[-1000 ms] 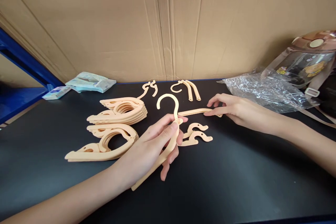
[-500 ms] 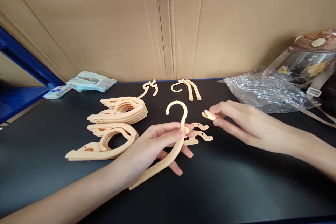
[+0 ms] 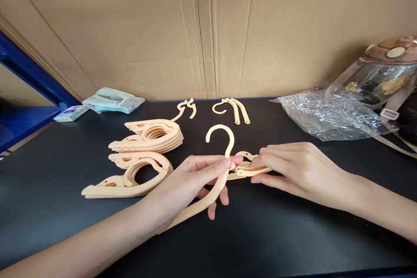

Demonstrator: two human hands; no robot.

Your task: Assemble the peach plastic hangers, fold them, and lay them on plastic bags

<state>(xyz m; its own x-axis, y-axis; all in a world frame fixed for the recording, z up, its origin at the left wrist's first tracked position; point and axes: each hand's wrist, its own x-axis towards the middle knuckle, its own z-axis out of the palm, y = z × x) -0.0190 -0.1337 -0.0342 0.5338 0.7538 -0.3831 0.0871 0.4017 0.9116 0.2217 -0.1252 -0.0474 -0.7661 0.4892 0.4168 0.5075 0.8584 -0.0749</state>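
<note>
The left hand [image 3: 195, 173] is pinching the joint [image 3: 232, 166] between a hook [image 3: 232, 141] and a curved arm [image 3: 205, 202], thumb on top, lower fingers hanging apart. The right hand [image 3: 301, 173] is pinching a second arm [image 3: 256, 171] between thumb and fingers, its end pointing toward the joint. The two ends are lying just beside each other; contact cannot be confirmed. Both hands are holding these parts over the tabletop [image 3: 293, 239]. Loose small pieces [image 3: 248, 156] are showing behind, and folded hangers [image 3: 173, 142] are lying stacked to the left.

Judgement: the left grip should be staying firm at the joint, thumb clear of the meeting faces. The right hand should be turning the second arm until the ends are lining up, then pressing squarely; skewed force could be straining the thin ends.
</note>
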